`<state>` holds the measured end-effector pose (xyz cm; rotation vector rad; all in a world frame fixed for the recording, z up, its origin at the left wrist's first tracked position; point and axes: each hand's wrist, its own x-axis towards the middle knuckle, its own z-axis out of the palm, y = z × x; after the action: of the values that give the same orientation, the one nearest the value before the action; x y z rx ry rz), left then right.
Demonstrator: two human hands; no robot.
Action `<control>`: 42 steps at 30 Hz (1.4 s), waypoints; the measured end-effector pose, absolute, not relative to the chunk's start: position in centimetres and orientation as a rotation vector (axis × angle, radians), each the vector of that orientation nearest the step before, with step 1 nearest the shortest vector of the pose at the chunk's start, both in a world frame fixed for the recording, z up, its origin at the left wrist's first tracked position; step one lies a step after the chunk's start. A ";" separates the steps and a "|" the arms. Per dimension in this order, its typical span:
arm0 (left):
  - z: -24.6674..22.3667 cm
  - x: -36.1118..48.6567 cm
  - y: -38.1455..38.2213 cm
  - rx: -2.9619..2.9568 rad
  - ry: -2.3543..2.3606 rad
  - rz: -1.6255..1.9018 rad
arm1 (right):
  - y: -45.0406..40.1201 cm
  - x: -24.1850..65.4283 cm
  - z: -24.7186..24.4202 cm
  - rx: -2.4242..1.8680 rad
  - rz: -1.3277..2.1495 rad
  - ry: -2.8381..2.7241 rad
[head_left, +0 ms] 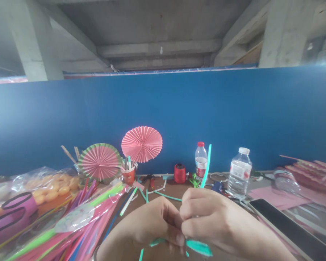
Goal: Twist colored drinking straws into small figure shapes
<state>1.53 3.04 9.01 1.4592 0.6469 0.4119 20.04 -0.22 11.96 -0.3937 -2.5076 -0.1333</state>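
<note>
My left hand (pixel 160 223) and my right hand (pixel 209 214) meet low in the middle of the head view, fingertips together above the brown table. A teal pipe cleaner (pixel 207 166) rises upright from behind my right hand, whose fingers are curled shut around its lower part. The fingers of my left hand are pinched together against the right, and what lies between them is hidden. Just beneath the hands show a wider teal piece (pixel 199 248) and another teal bit (pixel 157 241). Loose teal strips, one of them a short piece (pixel 141 255), lie around them.
Bagged colourful pipe cleaners (pixel 78 221) and a bag of yellow-orange balls (pixel 53 186) fill the left. Behind stand pink paper fans (pixel 141 144), a cup of pens (pixel 128 175), red thread (pixel 179 174) and bottles (pixel 239 174). A phone (pixel 290 226) lies right, before a blue partition (pixel 179 105).
</note>
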 end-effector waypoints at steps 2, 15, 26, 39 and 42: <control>8.5 1.6 3.2 1.408 0.625 0.439 | -0.1 20.2 12.2 -0.382 -0.155 -2.480; 8.7 3.7 3.4 1.202 0.761 1.297 | 2.4 20.7 10.7 -1.015 0.460 -1.879; 9.5 3.7 2.8 1.300 0.779 1.248 | 3.4 17.3 8.7 -0.843 0.817 -1.643; 10.1 3.4 3.1 1.536 0.885 1.336 | 3.7 16.9 8.4 -0.780 1.042 -1.533; 9.9 3.4 3.1 1.584 0.899 1.400 | 3.7 16.7 8.4 -0.779 1.065 -1.488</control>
<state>3.36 3.13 9.88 1.5838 0.8988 1.3997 16.71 3.74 8.43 -0.7793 -1.4883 1.0645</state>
